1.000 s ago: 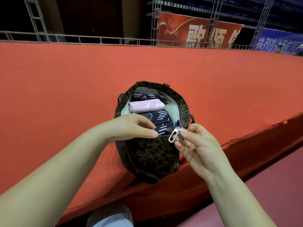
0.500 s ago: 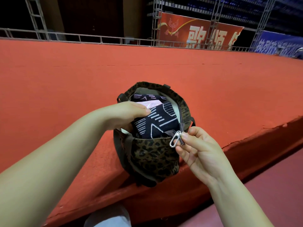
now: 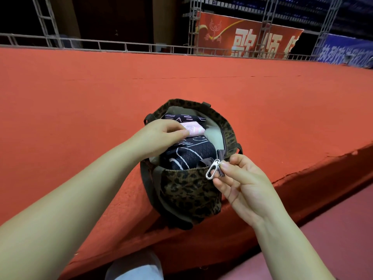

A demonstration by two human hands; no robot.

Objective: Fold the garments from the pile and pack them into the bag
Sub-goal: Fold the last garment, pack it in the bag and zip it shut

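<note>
Leopard-print bag (image 3: 189, 190) sits open at the red platform (image 3: 80, 102) edge. My right hand (image 3: 244, 182) pinches the silver zipper pull (image 3: 213, 169); my left hand (image 3: 159, 136) presses folded garments (image 3: 189, 154) down inside, fingers curled, perhaps gripping cloth — hard to tell.

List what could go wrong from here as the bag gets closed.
1. The dark patterned garment bulges up to the bag opening right beside the zipper pull that the right hand pinches; fabric could snag in the zipper.
2. The left hand rests inside on the pink garment; its fingers could be in the zipper's way.
3. The bag overhangs the red platform's edge and might tip off when tugged.
</note>
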